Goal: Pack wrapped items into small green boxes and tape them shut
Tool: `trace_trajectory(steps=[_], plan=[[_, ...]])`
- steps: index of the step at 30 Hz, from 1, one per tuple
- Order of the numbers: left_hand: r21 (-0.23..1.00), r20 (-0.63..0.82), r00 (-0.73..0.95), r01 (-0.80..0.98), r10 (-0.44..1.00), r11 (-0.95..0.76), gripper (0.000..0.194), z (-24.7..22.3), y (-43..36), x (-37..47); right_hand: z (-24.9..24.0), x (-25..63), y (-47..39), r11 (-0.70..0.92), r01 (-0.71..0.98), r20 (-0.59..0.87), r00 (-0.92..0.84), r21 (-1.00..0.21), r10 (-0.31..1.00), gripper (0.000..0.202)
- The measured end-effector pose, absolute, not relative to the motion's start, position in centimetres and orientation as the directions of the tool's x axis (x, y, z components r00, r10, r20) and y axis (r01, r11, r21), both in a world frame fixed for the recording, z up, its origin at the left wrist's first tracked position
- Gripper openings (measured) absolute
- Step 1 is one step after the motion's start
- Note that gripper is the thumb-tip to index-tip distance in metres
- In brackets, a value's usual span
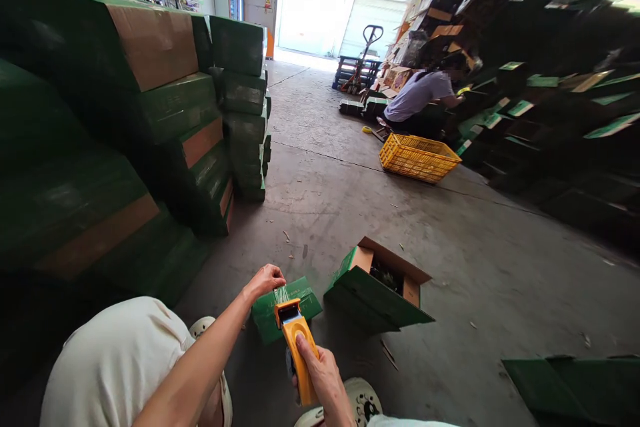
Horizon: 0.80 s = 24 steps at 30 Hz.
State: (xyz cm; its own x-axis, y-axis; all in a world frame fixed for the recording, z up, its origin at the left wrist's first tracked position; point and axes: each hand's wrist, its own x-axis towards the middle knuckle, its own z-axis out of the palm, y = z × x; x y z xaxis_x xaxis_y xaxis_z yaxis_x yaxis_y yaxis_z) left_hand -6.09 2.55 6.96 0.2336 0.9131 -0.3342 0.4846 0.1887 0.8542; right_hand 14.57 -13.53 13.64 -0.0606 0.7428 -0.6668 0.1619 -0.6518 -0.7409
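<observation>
In the head view, my right hand [327, 377] is wrapped round a yellow tape dispenser [301, 353], its head pointing away from me over a small closed green box [265, 320] on the floor. A strip of clear tape [281, 293] runs from the dispenser's head to my left hand [267, 278], whose fingers are pinched on its end at the box's far edge. Just right of it stands a taller green box [373, 293] with its flaps up and dark contents I cannot make out.
Green boxes [180, 107] are stacked high on the left. Ahead right, a person [420, 97] in a light shirt crouches by a yellow crate [420, 159] and more piled boxes [540, 100]. A pallet jack [367, 57] stands farther back. Green cardboard [575, 387] lies at lower right.
</observation>
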Motion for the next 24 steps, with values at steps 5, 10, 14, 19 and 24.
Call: trace_trajectory(steps=[5,10,14,19,24], plan=[[0.856,-0.334,0.239,0.482,0.912,0.187,0.027,7.0,2.5,-6.1,13.5,14.7,-13.6,-0.617,0.178,-0.636,-0.075,-0.766,0.768,0.075],[0.859,-0.33,0.246,0.479,0.911,0.181,0.026,7.0,2.3,-6.0,13.6,14.5,-13.8,-0.639,0.147,-0.652,-0.068,-0.755,0.755,0.073],[0.859,-0.331,0.244,0.478,0.912,0.183,0.026,6.8,2.2,-6.0,13.7,14.4,-13.7,-0.636,0.169,-0.652,-0.055,-0.753,0.756,0.073],[0.86,-0.331,0.244,0.476,0.912,0.185,0.025,6.5,2.1,-6.0,13.4,14.4,-13.7,-0.647,0.194,-0.664,-0.034,-0.738,0.747,0.074],[0.861,-0.333,0.25,0.475,0.909,0.185,0.026,5.9,2.1,-5.8,13.9,14.2,-13.8,-0.647,0.189,-0.66,-0.006,-0.738,0.751,0.07]])
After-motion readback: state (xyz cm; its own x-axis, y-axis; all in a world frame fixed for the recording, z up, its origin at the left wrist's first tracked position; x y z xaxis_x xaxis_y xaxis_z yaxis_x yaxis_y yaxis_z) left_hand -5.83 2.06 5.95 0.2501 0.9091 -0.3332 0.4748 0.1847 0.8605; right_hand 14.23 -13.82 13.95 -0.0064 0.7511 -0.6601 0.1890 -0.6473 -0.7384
